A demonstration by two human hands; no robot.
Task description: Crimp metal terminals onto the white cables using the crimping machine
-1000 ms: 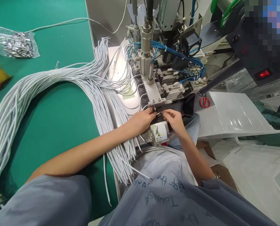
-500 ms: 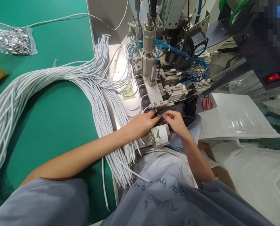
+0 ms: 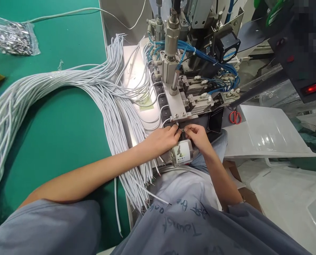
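Observation:
My left hand (image 3: 166, 139) is closed at the front end of the machine (image 3: 171, 92), its fingertips pinched by the front fixture; what they grip is hidden. Facing it from the right, my right hand (image 3: 198, 136) pinches something small, too tiny to name, just beside the left fingertips. White cables (image 3: 161, 112) run from the left into the machine's side, one ending close to my left fingers. Below both hands sits a cylindrical motor (image 3: 183, 153) with a white label. A thick bundle of white cables (image 3: 112, 122) passes beneath my left forearm, with bare wire ends toward my lap.
On the green table (image 3: 75, 120) at the upper left lies a clear bag of small metal parts (image 3: 13, 38). Red scissors (image 3: 235, 117) rest right of the machine, near a black tray (image 3: 215, 119) and a white sheet (image 3: 269, 131). Blue air hoses (image 3: 200, 55) cross the machine.
The view has shifted slightly. Both hands stay at the machine's front with fingertips close together; my left fingers have moved only a little.

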